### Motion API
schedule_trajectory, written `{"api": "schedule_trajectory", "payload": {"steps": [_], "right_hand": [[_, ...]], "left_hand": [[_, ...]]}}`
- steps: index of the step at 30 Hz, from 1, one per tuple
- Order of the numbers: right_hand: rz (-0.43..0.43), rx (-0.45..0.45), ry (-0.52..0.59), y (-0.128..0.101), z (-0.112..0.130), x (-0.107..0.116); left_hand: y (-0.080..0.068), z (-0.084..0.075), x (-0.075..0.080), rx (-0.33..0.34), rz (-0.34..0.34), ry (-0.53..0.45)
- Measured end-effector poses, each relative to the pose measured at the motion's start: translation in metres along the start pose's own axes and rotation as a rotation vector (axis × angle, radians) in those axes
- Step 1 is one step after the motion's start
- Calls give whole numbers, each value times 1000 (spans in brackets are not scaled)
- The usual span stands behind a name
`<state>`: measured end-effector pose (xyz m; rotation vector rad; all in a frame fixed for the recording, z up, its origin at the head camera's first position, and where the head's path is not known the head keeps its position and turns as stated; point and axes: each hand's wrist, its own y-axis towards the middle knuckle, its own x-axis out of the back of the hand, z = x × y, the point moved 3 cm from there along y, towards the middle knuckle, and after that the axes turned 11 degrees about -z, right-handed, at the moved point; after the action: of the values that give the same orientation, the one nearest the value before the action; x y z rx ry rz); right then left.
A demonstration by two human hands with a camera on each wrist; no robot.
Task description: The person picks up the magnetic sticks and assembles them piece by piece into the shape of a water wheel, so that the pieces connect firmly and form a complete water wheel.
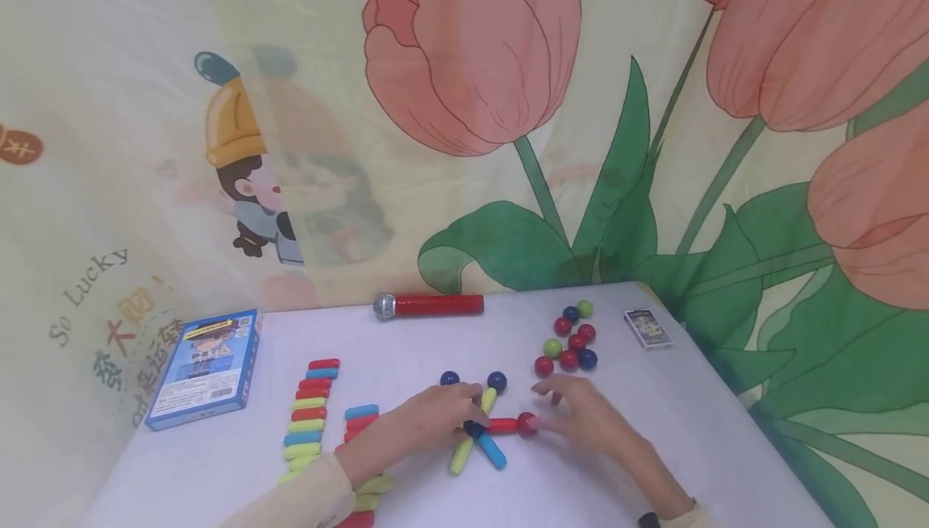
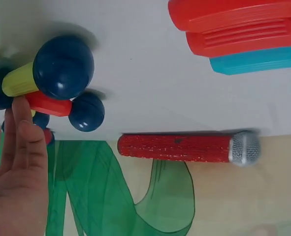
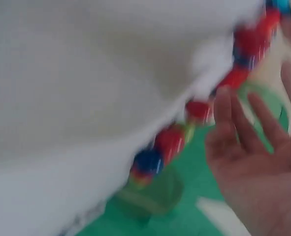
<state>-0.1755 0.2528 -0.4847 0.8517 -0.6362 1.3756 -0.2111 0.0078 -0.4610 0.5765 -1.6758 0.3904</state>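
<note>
Red stick [image 1: 502,425]: table centre, joined to red ball [image 1: 526,423].
Left hand [image 1: 434,419]: I see fingers curled on the sticks' hub.
Right hand [image 1: 581,415]: fingers spread, touching the ball.
Far edge: red microphone [image 1: 428,305], loose balls [image 1: 569,342].
Left edge: blue box [image 1: 206,367].

On the counter [image 1: 653,447], a joined cluster of sticks and balls [image 1: 479,423] lies near the front edge at the middle, with the left hand [image 1: 435,419] on its left side and the right hand [image 1: 581,415] at its right end. Rows of loose sticks [image 1: 312,411] lie toward the left edge. A box [image 1: 206,367] sits at the back left corner. A microphone [image 1: 428,305] lies along the back edge. Loose balls [image 1: 569,342] sit behind the right hand, and a card pack [image 1: 647,328] lies near the back right corner.
</note>
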Motion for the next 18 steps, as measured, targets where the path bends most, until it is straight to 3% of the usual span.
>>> {"api": "schedule_trajectory", "payload": {"steps": [3,6,8,12,15,18], "right_hand": [[-168,17,-95,14,-22,26],[-235,63,-218,27,-47,35],[-198,55,-259,31,-59,31],[-170,60,-232,25,-66,23],[-124,12,-198,13,-58,21],[-32,-37,-131,-1,-42,15]], "left_hand": [[0,1,-1,-74,-22,54],[3,-1,-3,-130,-38,142],[4,-3,-3,-147,-37,173],[5,-4,-4,-124,-47,169],[6,-6,-6,-63,-66,146],[4,-10,-7,40,-79,92]]}}
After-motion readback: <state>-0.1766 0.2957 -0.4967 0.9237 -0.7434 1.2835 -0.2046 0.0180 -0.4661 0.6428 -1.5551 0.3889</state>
